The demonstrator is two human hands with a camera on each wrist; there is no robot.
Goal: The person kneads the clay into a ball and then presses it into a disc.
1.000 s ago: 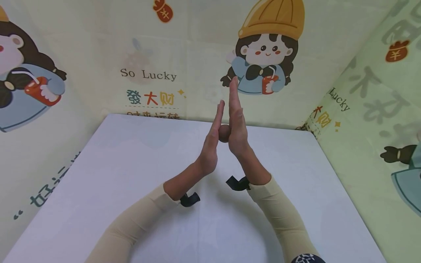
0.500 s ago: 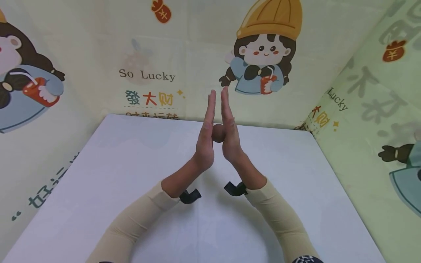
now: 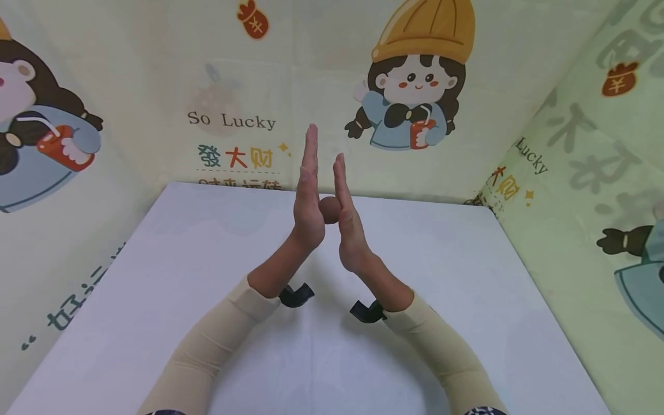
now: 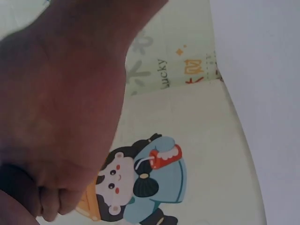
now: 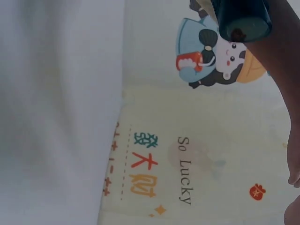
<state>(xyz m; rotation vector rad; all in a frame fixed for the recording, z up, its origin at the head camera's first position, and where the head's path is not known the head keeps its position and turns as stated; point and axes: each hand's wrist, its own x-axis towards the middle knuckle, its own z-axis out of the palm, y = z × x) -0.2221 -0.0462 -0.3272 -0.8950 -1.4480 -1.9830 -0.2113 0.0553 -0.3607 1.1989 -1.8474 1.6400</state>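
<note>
A small brown ball (image 3: 329,210) is held up between two flat palms above the white table, in the head view. My left hand (image 3: 309,213) presses it from the left, its fingers straight and pointing away from me. From the other side my right hand (image 3: 354,236) presses with straight fingers, its fingertips lower in the picture than the left ones. A hand (image 4: 61,103) fills the left of the left wrist view, beside a dark rounded shape (image 4: 16,185) at the lower left edge. In the right wrist view, only part of a hand (image 5: 294,154) shows at the right edge.
The white table (image 3: 249,230) spreads beneath both arms. Pale cloth walls (image 3: 321,69) with cartoon prints and lettering enclose it at the back and sides. A black curved piece (image 3: 297,295) sits at the left wrist, another black curved piece (image 3: 367,312) at the right.
The left hand has slid forward, while the right has drawn back toward me, reversing whose fingertips reach farther. Both hands and the ball between them have shifted left.
</note>
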